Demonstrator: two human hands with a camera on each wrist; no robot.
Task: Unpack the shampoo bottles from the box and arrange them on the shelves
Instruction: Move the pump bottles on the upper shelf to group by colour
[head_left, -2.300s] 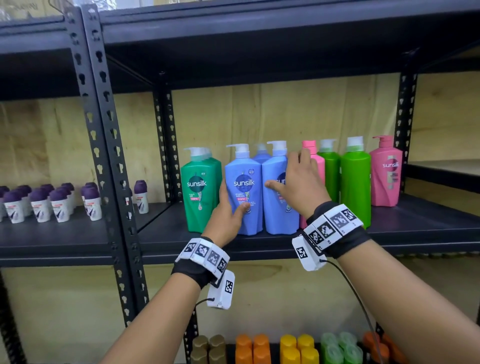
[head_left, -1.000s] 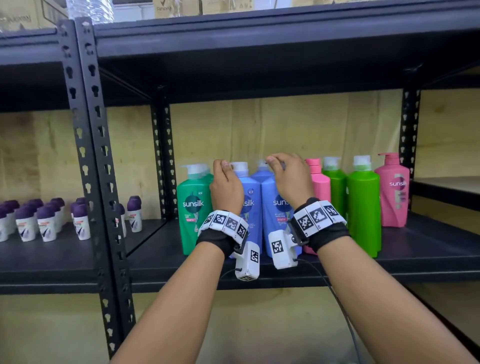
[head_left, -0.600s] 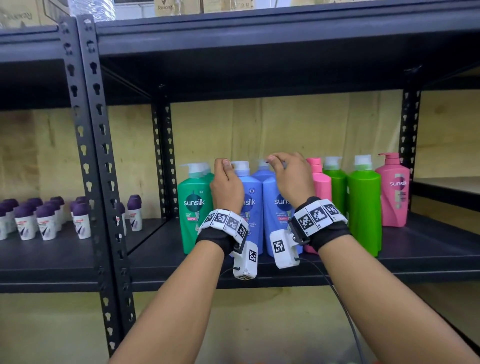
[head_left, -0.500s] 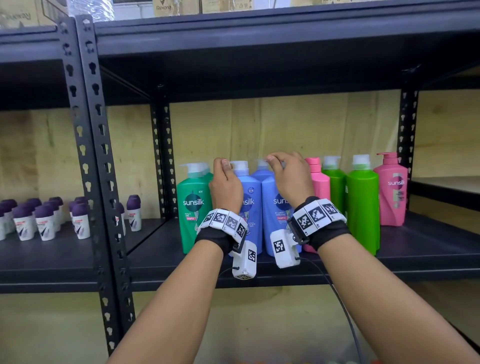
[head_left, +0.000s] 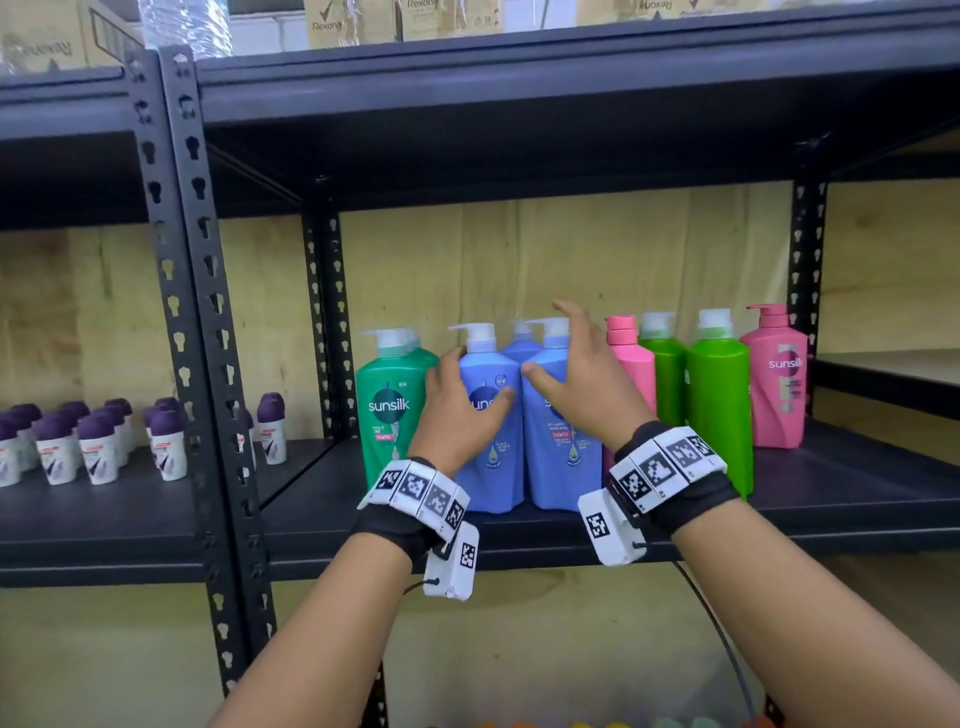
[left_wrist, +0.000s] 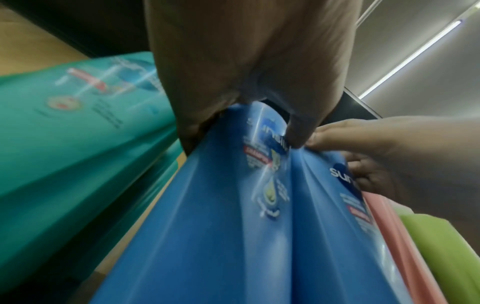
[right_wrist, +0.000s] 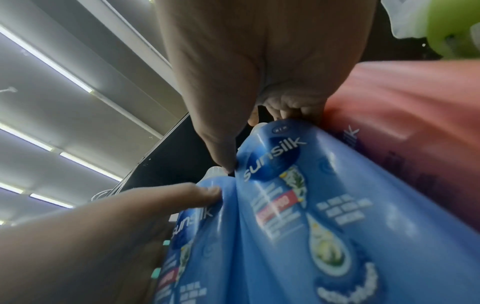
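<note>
Two blue Sunsilk pump bottles stand side by side on the middle shelf (head_left: 831, 493). My left hand (head_left: 478, 376) holds the left blue bottle (head_left: 493, 457), thumb on its front label and fingers round its left side. In the left wrist view, the left hand (left_wrist: 246, 133) clasps the same bottle (left_wrist: 221, 205). My right hand (head_left: 556, 348) holds the right blue bottle (head_left: 561, 457) at the shoulder, thumb on the front. In the right wrist view, the right hand (right_wrist: 257, 139) has its fingers bent over that bottle (right_wrist: 324, 205). No box is in view.
A teal-green bottle (head_left: 389, 410) stands left of the blue pair. To the right are a pink bottle (head_left: 631, 364), green bottles (head_left: 719, 405) and a pink pump bottle (head_left: 776, 379). Purple-capped roll-ons (head_left: 98, 452) fill the left bay beyond a black post (head_left: 192, 312). Cartons (head_left: 363, 21) sit above.
Both hands have slid down from the pump tops of the two blue bottles onto their bodies. The bottles stay standing in the same place.
</note>
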